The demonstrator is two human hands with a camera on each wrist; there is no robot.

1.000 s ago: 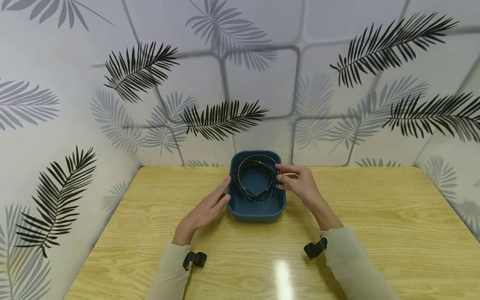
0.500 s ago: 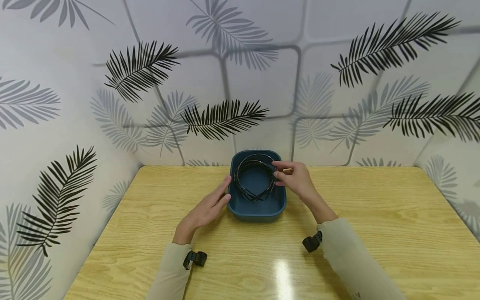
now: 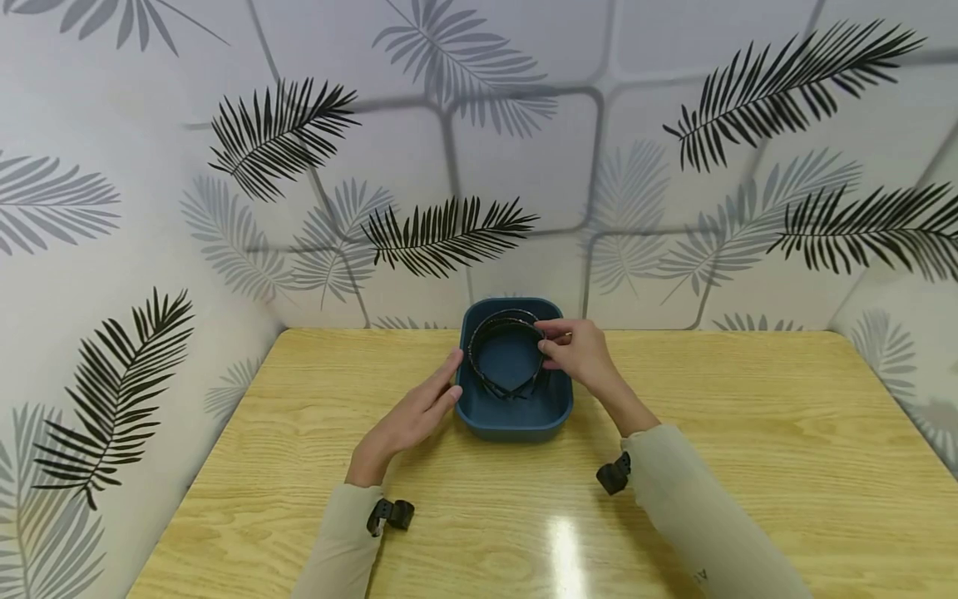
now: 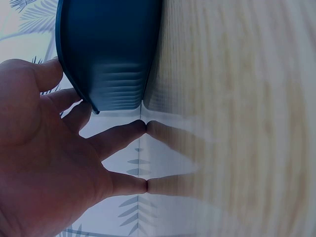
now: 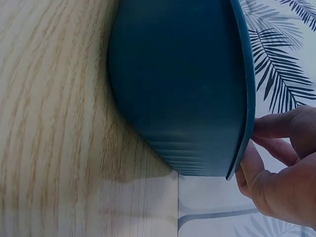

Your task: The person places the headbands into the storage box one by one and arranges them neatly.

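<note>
A dark blue rectangular bin [image 3: 516, 433] sits on the table with thin black, speckled headbands [image 3: 500, 323] inside, overlapping in a ring whose lower ends cross. At the bin's right side, my right hand [image 3: 585, 356] reaches over the rim and pinches the right side of the headbands between thumb and fingers. In the right wrist view, the bin wall hides these fingertips. My left hand [image 3: 410, 416] rests against the left rim with fingers extended. The left wrist view shows two fingers of the left hand [image 4: 59, 148] touching the tabletop, others at the rim.
The bin stands near the back edge of a light wood table [image 3: 299, 433], close to a leaf-patterned wall [image 3: 516, 158]. Black cameras are strapped to both wrists, the left camera [image 3: 401, 514] and the right camera [image 3: 614, 476], over pale sleeves.
My right hand has shifted left, further over the bin, and the right side of the headbands has come inward with it. The left hand stays at the rim.
</note>
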